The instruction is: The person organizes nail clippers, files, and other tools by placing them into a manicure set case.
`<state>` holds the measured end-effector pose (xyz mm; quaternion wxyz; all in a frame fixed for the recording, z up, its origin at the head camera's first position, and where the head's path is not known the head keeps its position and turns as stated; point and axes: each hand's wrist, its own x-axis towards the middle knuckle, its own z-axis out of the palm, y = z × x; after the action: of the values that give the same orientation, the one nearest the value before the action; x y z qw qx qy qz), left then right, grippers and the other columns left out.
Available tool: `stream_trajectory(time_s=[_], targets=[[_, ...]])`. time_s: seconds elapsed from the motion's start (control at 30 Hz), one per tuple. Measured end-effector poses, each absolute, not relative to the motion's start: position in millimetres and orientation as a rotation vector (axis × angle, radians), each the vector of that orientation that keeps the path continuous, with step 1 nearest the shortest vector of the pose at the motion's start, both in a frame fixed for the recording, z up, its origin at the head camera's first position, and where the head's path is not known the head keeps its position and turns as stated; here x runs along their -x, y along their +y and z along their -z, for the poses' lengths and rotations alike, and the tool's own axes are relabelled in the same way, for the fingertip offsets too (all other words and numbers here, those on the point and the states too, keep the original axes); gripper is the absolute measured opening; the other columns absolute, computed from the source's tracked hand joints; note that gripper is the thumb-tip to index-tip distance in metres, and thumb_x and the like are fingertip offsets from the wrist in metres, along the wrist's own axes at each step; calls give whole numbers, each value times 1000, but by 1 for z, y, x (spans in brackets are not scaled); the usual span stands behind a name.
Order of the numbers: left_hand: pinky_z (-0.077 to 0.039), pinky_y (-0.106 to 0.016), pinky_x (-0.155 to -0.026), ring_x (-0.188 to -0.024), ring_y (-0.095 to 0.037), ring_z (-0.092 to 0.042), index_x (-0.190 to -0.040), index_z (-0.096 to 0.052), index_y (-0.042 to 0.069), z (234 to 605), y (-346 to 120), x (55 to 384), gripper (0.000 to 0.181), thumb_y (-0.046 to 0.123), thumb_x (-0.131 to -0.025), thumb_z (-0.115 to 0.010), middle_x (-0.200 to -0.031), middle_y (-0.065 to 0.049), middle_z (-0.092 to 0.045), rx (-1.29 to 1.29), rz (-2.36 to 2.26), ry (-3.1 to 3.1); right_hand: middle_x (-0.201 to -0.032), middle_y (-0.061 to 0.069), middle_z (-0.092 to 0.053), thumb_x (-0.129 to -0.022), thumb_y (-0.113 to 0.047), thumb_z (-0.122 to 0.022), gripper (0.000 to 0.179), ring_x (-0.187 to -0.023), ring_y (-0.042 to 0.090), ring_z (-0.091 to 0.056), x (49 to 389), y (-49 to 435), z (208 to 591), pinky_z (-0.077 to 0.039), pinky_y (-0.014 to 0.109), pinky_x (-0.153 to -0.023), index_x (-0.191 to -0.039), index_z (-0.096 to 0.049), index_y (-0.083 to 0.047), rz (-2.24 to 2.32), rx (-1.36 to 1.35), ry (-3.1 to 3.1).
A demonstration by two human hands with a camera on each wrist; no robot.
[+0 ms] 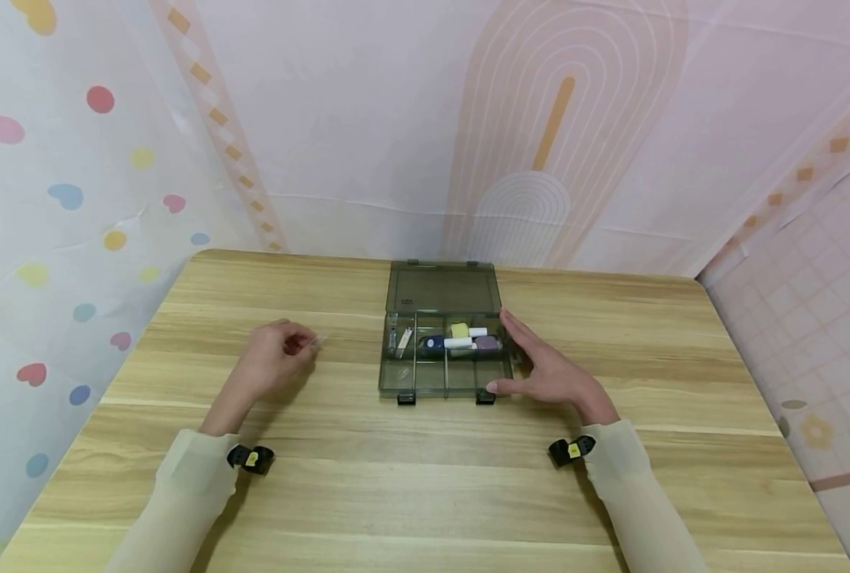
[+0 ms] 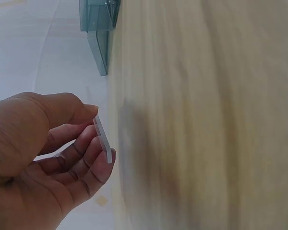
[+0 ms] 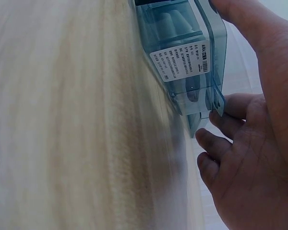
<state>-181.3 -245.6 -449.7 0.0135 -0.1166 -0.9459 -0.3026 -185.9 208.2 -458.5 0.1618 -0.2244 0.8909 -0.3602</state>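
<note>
My left hand [image 1: 276, 358] pinches a thin clear plastic strip [image 2: 103, 139] between thumb and fingers, just above the table, left of the box. A smoky transparent compartment box [image 1: 461, 382] lies with its lid [image 1: 442, 288] raised at the back. My right hand [image 1: 550, 374] holds the box's right side, its thumb by the front corner and its fingers toward the back. Inside are a nail clipper [image 1: 406, 341] and nail polish bottles with white caps: a yellow one [image 1: 459, 329], a navy one [image 1: 433, 342] and a purple one [image 1: 488, 343].
The box stands on a wood-grain table [image 1: 411, 477] near its back edge. Two black latches [image 1: 407, 399] jut from the box's front. A white label [image 3: 182, 60] is stuck on its side. Patterned cloth [image 1: 353, 119] hangs behind the table.
</note>
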Motion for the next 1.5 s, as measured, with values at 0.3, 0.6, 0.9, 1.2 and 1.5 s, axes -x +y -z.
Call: stream_trajectory(time_s=[0.3,0.6,0.9,1.2,1.5], targets=[[-58,-33,-71,-83,-25,-65,-107,-73,-6,441,-231,183,16,-2,-92,-69,-93,-16,-69,470,947,-2861,-175,-5,4,-84,-57,-79,120,-162,28,-3,185,207,457,-19,59,-127,-167,0,-24,1032,644,2543],[-58,-33,-73,-85,-23,-64,-106,-73,-4,428,-204,184,15,-1,-93,-68,-95,-15,-68,523,1018,-2869,-175,-6,4,-83,-59,-79,120,-162,28,-3,185,208,458,-19,60,-127,-167,-1,-24,1048,646,2542],[-59,-30,-71,-82,-20,-64,-103,-74,-3,422,-175,186,14,-1,-89,-72,-93,-11,-69,638,1037,-2830,-175,-4,4,-83,-59,-79,120,-162,28,-2,184,207,456,-18,60,-127,-167,0,-24,1043,638,2537],[-58,-29,-70,-81,-17,-64,-105,-74,-2,416,-148,187,16,-1,-89,-71,-93,-8,-70,795,1040,-2797,-175,-4,3,-84,-58,-79,119,-162,28,0,183,205,457,-17,62,-126,-167,-3,-22,1027,654,2562],[-55,-25,-70,-82,-15,-63,-109,-74,0,413,-116,188,16,6,-95,-69,-95,-6,-68,913,1033,-2837,-175,-1,-1,-86,-56,-78,117,-162,25,1,187,204,459,-1,56,-130,-167,-5,-16,984,705,2618]])
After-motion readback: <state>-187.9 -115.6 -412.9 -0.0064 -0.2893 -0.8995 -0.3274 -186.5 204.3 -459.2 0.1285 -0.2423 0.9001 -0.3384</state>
